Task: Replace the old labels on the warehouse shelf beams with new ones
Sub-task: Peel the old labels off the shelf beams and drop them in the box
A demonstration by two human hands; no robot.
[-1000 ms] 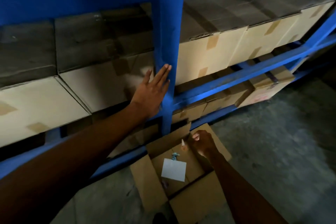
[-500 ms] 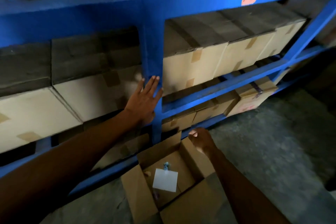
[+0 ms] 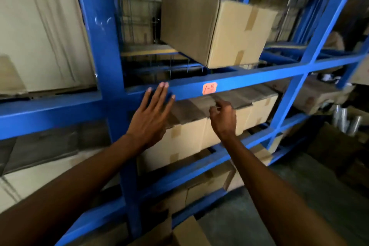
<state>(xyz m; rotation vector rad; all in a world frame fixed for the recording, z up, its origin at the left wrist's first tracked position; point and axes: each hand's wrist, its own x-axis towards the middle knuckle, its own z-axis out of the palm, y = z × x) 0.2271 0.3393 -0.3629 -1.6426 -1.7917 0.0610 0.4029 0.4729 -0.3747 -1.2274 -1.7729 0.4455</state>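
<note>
- The orange label [image 3: 209,88] marked "1-5" sat flat on the front face of the blue shelf beam [image 3: 249,80], roughly mid-span, just right of the blue upright [image 3: 95,32].
- The left hand [image 3: 148,119] was spread wide and empty, its fingertips [image 3: 164,85] up against the beam a little left of the label, palm facing the rack.
- The right hand [image 3: 224,119] hung just below the label, fingers loosely curled with the forefinger reaching up toward it; nothing was held, and it was not yet touching the paper.
- By the look of it, that label was thin paper stuck down: featherweight, limp, and likely to tear if yanked. A corner or edge looked the place to pick at, then a slow peel along the beam.
- The beam itself looked rigid painted steel, a firm backing to press against.
- A taped cardboard box [image 3: 217,30] sat on the shelf above, overhanging the beam slightly; it did not cover the label.
- More boxes [image 3: 179,142] were packed close beneath the beam, leaving the right hand little room below.
- An open carton [image 3: 187,233] showed at the bottom edge; whether it held new labels could not be told.
- Silvery rolls [image 3: 346,121] stood at far right, well apart.
</note>
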